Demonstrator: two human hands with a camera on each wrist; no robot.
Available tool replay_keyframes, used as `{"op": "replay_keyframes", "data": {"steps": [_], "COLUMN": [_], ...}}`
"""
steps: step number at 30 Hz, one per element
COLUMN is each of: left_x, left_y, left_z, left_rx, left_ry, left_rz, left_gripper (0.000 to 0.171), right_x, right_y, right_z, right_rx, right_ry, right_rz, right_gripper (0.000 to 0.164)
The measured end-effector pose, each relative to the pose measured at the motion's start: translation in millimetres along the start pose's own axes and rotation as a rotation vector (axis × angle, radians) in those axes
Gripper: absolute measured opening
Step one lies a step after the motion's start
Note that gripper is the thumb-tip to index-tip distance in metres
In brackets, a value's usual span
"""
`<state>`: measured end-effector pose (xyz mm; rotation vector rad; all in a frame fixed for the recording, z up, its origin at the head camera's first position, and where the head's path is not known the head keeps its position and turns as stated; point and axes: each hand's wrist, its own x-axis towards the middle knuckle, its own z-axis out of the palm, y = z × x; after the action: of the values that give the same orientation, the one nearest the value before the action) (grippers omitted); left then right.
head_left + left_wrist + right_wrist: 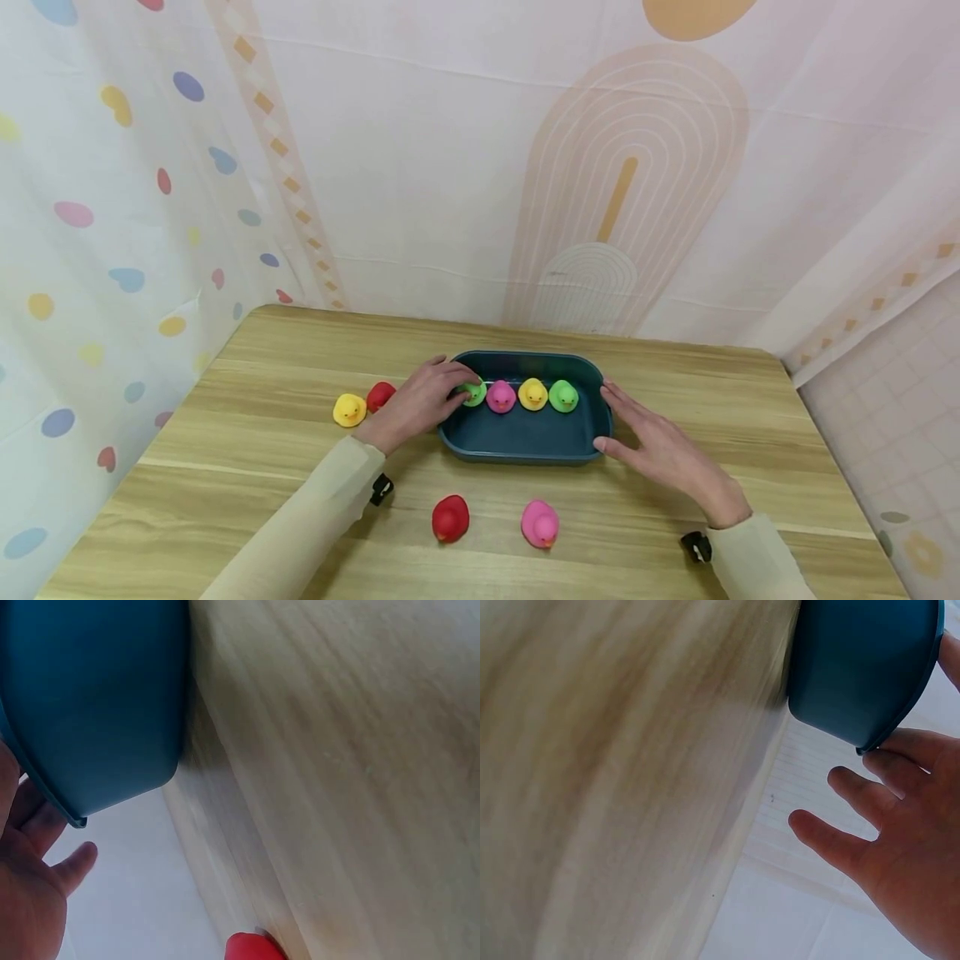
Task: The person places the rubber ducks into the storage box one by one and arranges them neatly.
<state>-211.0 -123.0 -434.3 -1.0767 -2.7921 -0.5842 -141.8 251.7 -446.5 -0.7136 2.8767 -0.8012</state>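
A dark teal plastic basin (525, 454) stands on the table with a row of rubber ducks inside. From the left, they are a green duck (474, 392), a pink duck (501, 397), a yellow duck (533, 394) and another green duck (564, 397). My left hand (423, 400) reaches over the basin's left rim and pinches the leftmost green duck between thumb and fingers, partly covering it. At the right rim, my right hand (660, 446) rests with fingers spread; in the right wrist view its fingertips (877, 761) touch the basin's edge.
Left of the basin sit a yellow duck (349, 410) and a red duck (380, 396), the latter partly behind my left hand. Nearer the front lie a red duck (451, 518) and a pink duck (541, 524). A patterned curtain (420, 167) hangs behind the wooden table (300, 350).
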Motion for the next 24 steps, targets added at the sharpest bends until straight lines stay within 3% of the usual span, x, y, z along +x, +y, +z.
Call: {"op": "replay_keyframes", "data": {"steps": [24], "left_x": [8.1], "left_y": [2.7], "left_z": [0.1], "left_rx": [-0.032], "left_ry": [-0.135], "left_rz": [-0.126], "left_gripper": [0.021], "right_x": [-0.1], "right_y": [-0.7], "right_z": [0.9], "right_rx": [0.002], "right_ry": [0.003], "right_rz": [0.005], "right_gripper": [0.08]}}
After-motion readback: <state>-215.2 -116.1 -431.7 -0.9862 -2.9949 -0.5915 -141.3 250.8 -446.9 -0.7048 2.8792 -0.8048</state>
